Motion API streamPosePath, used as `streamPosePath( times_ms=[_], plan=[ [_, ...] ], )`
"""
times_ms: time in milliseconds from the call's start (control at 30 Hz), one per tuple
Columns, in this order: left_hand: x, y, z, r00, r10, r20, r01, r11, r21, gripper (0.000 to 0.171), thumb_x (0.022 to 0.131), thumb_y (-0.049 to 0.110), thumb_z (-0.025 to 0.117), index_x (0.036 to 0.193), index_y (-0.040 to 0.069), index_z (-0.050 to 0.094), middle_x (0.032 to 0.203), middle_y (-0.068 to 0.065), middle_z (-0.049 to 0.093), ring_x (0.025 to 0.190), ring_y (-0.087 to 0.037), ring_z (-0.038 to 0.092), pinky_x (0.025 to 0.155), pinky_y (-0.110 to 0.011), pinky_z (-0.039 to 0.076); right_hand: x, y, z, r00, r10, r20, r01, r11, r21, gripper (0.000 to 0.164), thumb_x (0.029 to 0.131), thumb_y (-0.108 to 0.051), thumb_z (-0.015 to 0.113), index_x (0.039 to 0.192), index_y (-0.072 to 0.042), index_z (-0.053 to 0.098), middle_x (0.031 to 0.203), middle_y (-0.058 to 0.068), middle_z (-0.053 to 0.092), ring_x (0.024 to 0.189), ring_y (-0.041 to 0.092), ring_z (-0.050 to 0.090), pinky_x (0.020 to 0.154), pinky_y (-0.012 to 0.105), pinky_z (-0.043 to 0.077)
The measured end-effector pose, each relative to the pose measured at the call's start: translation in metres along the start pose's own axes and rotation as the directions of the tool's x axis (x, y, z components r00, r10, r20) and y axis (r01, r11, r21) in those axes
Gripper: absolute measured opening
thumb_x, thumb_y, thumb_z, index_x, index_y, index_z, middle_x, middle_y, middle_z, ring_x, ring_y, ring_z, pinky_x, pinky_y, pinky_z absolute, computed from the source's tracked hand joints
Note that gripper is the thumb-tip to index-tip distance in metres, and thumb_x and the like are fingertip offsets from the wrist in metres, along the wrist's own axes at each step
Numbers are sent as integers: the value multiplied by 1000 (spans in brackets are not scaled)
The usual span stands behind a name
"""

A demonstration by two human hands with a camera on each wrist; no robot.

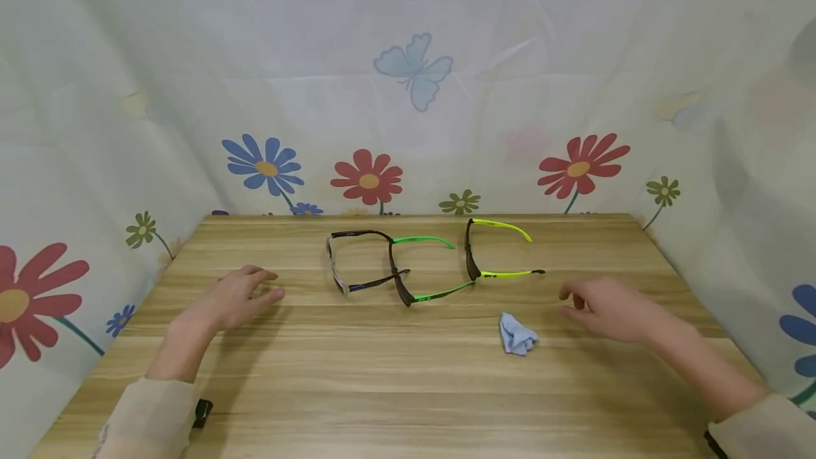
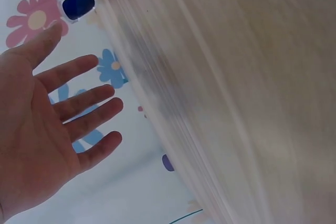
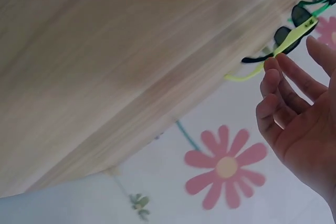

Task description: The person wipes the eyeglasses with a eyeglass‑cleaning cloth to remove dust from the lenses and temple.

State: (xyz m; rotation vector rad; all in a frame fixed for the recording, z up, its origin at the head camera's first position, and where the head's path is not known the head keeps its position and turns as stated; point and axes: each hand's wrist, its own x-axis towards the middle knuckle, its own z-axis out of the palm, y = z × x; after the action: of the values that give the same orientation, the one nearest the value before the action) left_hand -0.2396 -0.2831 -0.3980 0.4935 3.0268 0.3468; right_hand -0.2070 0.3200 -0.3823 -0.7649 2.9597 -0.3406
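Wooden tabletop [image 1: 357, 381]: green glasses [image 1: 403, 292], centre stage!
Left of green: clear glasses [image 1: 336, 277], overlapping; left hand [image 1: 234, 297], empty, fingers spread.
Right of green: yellow glasses [image 1: 472, 266]; right hand [image 1: 615, 309], empty, fingers loosely bent.
Snag danger: lift one, crossed temples could drag another!

Soft, rather dim light falls over my table [image 1: 395, 395], and pale streaks of shine catch on the curtain [image 1: 433, 140]. Soft-edged shadows lie beside my left hand [image 1: 232, 297] and below my right hand [image 1: 615, 309], which looks slightly smeared from my head. Both wrist views are hazy, the table's grain washed-out and blurred.
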Motion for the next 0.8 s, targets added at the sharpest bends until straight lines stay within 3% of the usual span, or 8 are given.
streamPosePath(
  times_ms=[267, 500, 667, 800],
  plan=[
    [2, 5, 0, 1000, 14, -9, -14, 1000, 0, 53, 105, 41, 57, 139, -1, 60, 141, -31, 52, 128, -53, 49, 99, -79, 31, 9, -28, 6, 994, -105, 34, 104, 994, 47, 25, 96, -29, 75, 107, -7, 69, 83, -10, 61, 71, 4, 55, 62, 29, 50],
    [3, 9, 2, 1000, 15, 2, -15, 1000, 7, 52, 106, 40, 57, 138, 0, 61, 140, -31, 53, 128, -53, 50, 98, -77, 34, 14, -40, 19, 991, -115, 69, 112, 993, 49, 33, 95, -35, 75, 113, -8, 70, 85, -10, 60, 71, 4, 53, 61, 27, 48],
    [3, 9, 4, 1000, 15, 7, -15, 1000, 7, 51, 106, 39, 57, 138, -1, 61, 140, -30, 53, 129, -52, 49, 100, -76, 34, 17, -45, 27, 985, -162, 53, 159, 986, 50, 32, 94, -32, 77, 113, -8, 70, 84, -12, 56, 69, 3, 49, 59, 26, 44],
    [2, 10, 5, 1000, 17, 10, -17, 1000, 3, 50, 106, 38, 58, 138, -1, 61, 141, -30, 53, 129, -53, 49, 99, -77, 34, 20, -48, 32, 980, -197, 35, 197, 980, 1, 32, 91, -31, 80, 113, -9, 70, 92, -9, 60, 74, 4, 51, 62, 27, 47]
  ],
)
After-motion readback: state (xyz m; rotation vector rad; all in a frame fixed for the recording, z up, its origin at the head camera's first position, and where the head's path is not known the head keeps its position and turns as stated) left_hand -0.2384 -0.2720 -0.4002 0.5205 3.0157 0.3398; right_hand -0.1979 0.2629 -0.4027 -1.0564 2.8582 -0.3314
